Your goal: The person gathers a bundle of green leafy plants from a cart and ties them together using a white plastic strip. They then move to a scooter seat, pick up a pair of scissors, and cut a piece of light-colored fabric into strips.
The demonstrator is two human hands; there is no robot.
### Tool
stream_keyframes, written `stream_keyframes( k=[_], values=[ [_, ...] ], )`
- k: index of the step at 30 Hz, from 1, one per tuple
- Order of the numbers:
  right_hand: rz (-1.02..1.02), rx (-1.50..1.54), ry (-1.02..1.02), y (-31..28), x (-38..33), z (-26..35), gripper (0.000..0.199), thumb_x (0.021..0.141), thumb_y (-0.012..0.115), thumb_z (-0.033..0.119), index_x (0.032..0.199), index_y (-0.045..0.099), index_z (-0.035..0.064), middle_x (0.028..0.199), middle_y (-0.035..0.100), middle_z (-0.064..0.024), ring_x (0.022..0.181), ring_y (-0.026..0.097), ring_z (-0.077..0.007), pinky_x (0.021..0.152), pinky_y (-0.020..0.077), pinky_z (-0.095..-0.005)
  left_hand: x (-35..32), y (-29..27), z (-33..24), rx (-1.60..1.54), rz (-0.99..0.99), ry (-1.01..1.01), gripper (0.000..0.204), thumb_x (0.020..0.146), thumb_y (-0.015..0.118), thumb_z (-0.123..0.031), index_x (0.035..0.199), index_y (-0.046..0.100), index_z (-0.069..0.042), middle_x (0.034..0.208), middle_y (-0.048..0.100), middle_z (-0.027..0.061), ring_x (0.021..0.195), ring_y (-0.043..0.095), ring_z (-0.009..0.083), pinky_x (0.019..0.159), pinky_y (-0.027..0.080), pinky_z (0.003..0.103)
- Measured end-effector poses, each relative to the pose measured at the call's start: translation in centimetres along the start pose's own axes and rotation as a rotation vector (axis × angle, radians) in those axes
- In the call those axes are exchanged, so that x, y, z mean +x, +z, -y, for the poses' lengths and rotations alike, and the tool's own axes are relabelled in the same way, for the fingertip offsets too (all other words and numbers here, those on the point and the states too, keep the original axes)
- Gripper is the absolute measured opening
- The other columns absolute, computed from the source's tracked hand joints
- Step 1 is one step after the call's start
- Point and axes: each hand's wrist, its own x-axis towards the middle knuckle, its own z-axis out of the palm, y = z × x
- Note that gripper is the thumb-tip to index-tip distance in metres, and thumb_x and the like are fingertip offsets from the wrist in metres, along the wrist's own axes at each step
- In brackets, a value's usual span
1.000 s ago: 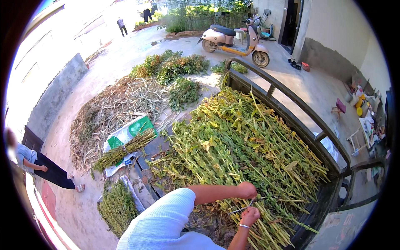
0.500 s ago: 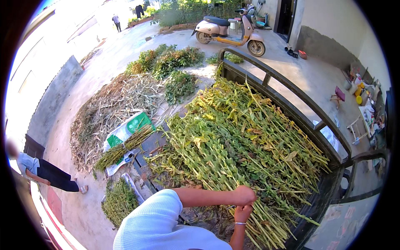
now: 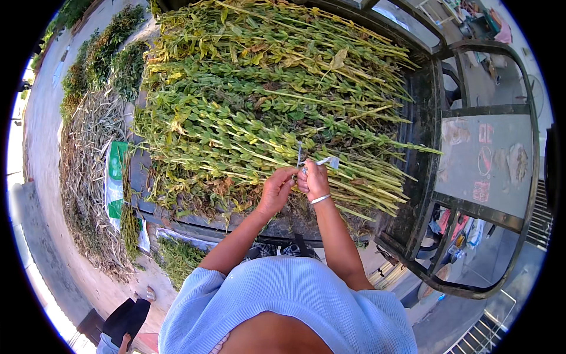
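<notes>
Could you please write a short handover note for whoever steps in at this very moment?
Left hand: closed on green stalks at the near edge of the pile.
Right hand: pinching a pale strip, bracelet on the wrist.
The stalks lie heaped across the cart bed. Dry stalks and a green-and-white sack lie on the ground to the left.
Done: strip in hand. Left: no tied bundle shows yet.

Plant stalks (image 3: pixel 259 94) green, leaves yellowing to brown in patches. Strip (image 3: pixel 326 160) in the fingers pale white-grey. Bracelet (image 3: pixel 320 199) white. Sweater (image 3: pixel 289 307) light blue. Sack (image 3: pixel 116 177) on the ground green and white. Cart frame (image 3: pixel 430 147) dark, near black. Dried stalks (image 3: pixel 82 177) straw-tan.
</notes>
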Motion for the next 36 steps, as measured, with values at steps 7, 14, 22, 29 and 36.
stream_keyframes(
  k=[7, 14, 22, 29, 36],
  values=[
    [0.043, -0.029, -0.018, -0.7, 0.3, 0.3, 0.038, 0.089, 0.044, 0.025, 0.056, 0.036, 0.0082, 0.048, 0.04, -0.0018, 0.034, 0.034, -0.009, 0.03, 0.022, -0.0242, 2.3, 0.9, 1.0, 0.072, 0.027, 0.154, 0.038, 0.072, 0.054, 0.012, 0.107, 0.058, -0.002, 0.099, 0.06, 0.0127, 0.09, 0.059, 0.0239, 0.077, 0.048, 0.029],
    [0.009, -0.633, -0.533, -1.3, 2.4, -0.8, 0.037, 0.087, 0.048, 0.021, 0.057, 0.049, 0.0011, 0.055, 0.055, -0.0101, 0.039, 0.047, -0.0171, 0.04, 0.0379, -0.0301, 2.8, 0.5, 2.0, -0.036, -0.025, -0.03, 0.012, 0.075, 0.06, 0.007, 0.084, 0.064, 0.001, 0.074, 0.063, 0.0069, 0.07, 0.062, 0.0152, 0.063, 0.05, 0.024],
    [-0.085, -0.781, -0.722, -2.7, 2.5, 4.5, 0.03, 0.094, 0.046, 0.021, 0.08, 0.062, -0.0017, 0.077, 0.064, -0.0109, 0.062, 0.061, -0.0156, 0.053, 0.0459, -0.0287, 1.8, 0.3, 3.3, -0.439, 0.001, -0.328, 0.016, 0.092, 0.049, -0.011, 0.09, 0.06, 0.0, 0.081, 0.063, 0.0045, 0.073, 0.06, 0.0106, 0.069, 0.051, 0.026],
    [0.242, 0.312, -0.465, -3.2, 0.6, 5.8, 0.038, 0.095, 0.045, 0.024, 0.064, 0.048, 0.0037, 0.066, 0.055, -0.0057, 0.055, 0.049, -0.0127, 0.05, 0.0435, -0.0251, 2.2, 0.6, 2.7, -0.146, 0.104, -0.161, 0.018, 0.094, 0.046, -0.009, 0.078, 0.049, -0.002, 0.07, 0.051, 0.0005, 0.062, 0.044, 0.0071, 0.058, 0.039, 0.021],
    [-0.21, -1.754, -0.913, -5.9, -0.3, 4.6, 0.027, 0.085, 0.058, 0.025, 0.078, 0.065, 0.0, 0.064, 0.056, -0.0154, 0.054, 0.055, -0.0274, 0.05, 0.0457, -0.0388, 1.0, 3.1, 2.5, -0.543, -0.271, -0.351, 0.018, 0.095, 0.045, -0.015, 0.081, 0.049, -0.006, 0.071, 0.052, 0.0013, 0.063, 0.047, 0.0081, 0.06, 0.043, 0.023]
  ],
)
